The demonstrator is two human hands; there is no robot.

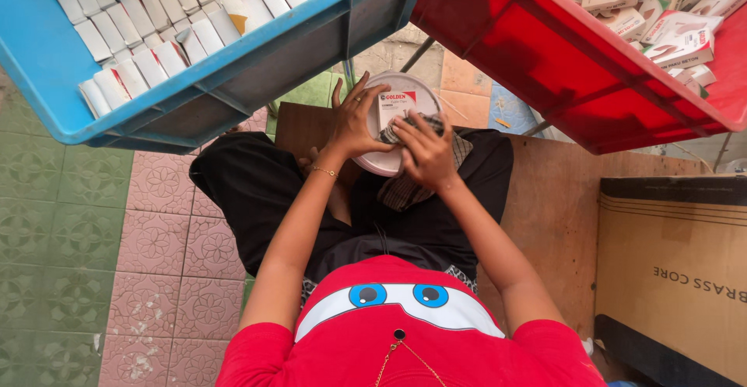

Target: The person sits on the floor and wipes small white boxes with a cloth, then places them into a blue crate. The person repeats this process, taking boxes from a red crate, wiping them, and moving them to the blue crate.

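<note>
Boxes first: one small white carton with a red panel (395,108) lies on the round white lid (405,122) that rests in my lap, just ahead of my fingertips, where both hands can get at it without reaching. The lid works as a little tray, which is why I keep it level on my knees over the striped cloth (412,189) tucked under it.

My left hand (354,122) clamps the lid's near rim, thumb on top and fingers (359,95) spread along the edge, a ring showing on one, to stop the lid sliding. My right hand (426,152) is curled down over the cloth and the lid's lower edge, fingers bent close together and pressing (whether they pinch something small underneath I cannot tell).

Beyond my fingers, tilted toward me, hang two crates: the blue crate (233,68) past my left hand, packed with neat rows of white cartons, and the red crate (545,52) past my right, holding a loose heap of them. A brown cardboard box (673,278) stands well off to my right on the wooden platform (545,216).
</note>
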